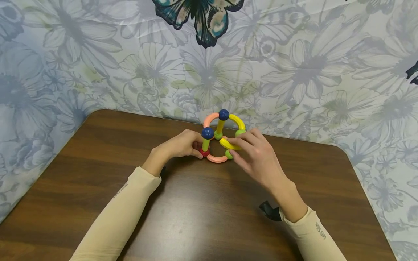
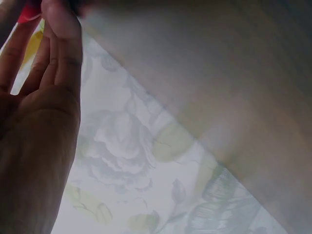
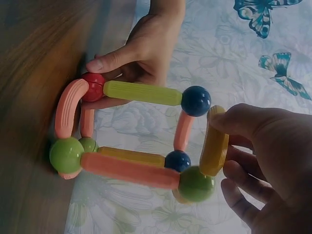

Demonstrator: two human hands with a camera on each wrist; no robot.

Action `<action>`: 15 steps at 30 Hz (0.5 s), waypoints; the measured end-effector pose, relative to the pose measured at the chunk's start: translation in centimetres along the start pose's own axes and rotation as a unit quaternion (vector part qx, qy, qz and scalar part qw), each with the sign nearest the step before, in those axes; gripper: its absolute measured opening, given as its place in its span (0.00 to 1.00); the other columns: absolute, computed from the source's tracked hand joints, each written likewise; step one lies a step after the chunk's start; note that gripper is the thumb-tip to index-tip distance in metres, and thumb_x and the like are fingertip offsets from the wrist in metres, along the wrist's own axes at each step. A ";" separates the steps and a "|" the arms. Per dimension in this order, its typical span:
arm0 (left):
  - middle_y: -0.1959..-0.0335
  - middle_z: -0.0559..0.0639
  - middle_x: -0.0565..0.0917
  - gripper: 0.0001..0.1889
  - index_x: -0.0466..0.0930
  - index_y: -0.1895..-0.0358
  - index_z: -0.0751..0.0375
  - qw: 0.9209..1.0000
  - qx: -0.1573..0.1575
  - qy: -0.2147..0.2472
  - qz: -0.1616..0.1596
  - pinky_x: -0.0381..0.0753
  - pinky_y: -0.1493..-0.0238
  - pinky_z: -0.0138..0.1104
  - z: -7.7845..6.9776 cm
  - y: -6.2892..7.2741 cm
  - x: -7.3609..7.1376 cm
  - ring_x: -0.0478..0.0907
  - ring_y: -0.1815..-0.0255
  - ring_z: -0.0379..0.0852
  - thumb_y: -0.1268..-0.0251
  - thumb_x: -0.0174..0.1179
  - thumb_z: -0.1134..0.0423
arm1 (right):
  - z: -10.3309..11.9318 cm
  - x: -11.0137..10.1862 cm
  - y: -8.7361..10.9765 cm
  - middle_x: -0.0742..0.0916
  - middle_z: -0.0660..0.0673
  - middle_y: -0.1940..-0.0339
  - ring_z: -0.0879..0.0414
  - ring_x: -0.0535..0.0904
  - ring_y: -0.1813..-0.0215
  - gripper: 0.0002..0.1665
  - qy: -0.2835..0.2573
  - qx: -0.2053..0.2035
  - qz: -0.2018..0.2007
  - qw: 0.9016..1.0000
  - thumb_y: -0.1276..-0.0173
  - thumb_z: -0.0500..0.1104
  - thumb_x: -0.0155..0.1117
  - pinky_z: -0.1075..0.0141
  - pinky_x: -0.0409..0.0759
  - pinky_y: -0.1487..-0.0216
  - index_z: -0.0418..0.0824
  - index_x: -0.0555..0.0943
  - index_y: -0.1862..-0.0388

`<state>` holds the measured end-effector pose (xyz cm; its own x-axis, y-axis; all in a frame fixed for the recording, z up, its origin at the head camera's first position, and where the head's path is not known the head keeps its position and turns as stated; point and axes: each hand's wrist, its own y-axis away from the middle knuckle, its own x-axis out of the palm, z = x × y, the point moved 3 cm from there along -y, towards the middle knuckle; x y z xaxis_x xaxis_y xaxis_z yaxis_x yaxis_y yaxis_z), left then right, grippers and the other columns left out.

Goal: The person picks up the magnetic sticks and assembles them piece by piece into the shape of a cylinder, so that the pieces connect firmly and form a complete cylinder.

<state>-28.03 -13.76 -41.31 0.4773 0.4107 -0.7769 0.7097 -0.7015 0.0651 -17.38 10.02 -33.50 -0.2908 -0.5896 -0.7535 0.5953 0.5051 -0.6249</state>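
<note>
A frame of magnetic sticks and balls (image 3: 129,170) stands on the table, with salmon, yellow and yellow-green sticks. My left hand (image 1: 179,145) grips the red ball (image 3: 92,87) at a lower corner, thumb on one side and fingers on the other. From that ball a yellow-green stick (image 3: 141,92) rises to a blue ball (image 3: 196,101). My right hand (image 1: 261,157) pinches a curved yellow stick (image 3: 214,146). One end of it meets an upper green ball (image 3: 196,183); its other end lies close beside the blue ball, apparently apart. In the left wrist view the frame is mostly cut off.
The brown wooden table (image 1: 192,210) extends in front of the frame and to both sides. Right behind its far edge hangs a flowered cloth (image 1: 147,72) with butterflies. A black strap-like piece (image 1: 270,211) sticks out by the right wrist.
</note>
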 end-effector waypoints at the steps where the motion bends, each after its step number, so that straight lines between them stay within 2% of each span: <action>1: 0.67 0.46 0.86 0.10 0.88 0.61 0.54 1.000 -0.001 -0.001 0.001 0.79 0.63 0.35 -0.2 -0.1 0.2 0.78 0.68 0.42 0.42 0.80 0.62 | 0.0 0.1 0.0 0.89 0.45 0.56 0.48 0.77 0.53 0.18 0.001 -0.002 0.002 1.000 0.35 0.38 0.79 0.56 0.79 0.54 0.40 0.89 0.46; 8: 0.71 0.47 0.83 0.11 0.86 0.63 0.56 1.000 0.004 -0.017 0.004 0.78 0.64 0.34 -0.9 -0.4 0.9 0.76 0.70 0.41 0.41 0.80 0.60 | 0.0 0.4 0.1 0.89 0.46 0.56 0.48 0.78 0.52 0.18 0.015 -0.017 0.004 1.000 0.36 0.38 0.80 0.56 0.79 0.51 0.40 0.89 0.47; 15: 0.72 0.46 0.83 0.12 0.85 0.63 0.55 1.000 0.012 -0.021 0.004 0.79 0.65 0.33 -1.0 -0.5 1.1 0.77 0.71 0.40 0.42 0.80 0.60 | -0.2 0.7 0.2 0.89 0.45 0.53 0.47 0.78 0.52 0.25 0.020 -0.021 0.013 0.999 0.36 0.37 0.79 0.56 0.79 0.52 0.41 0.87 0.39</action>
<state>-27.31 -12.36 -41.58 0.4595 0.3804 -0.8026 0.6932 -0.7186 0.0563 -17.56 9.82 -34.21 -0.3062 -0.5496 -0.7773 0.5713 0.5471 -0.6118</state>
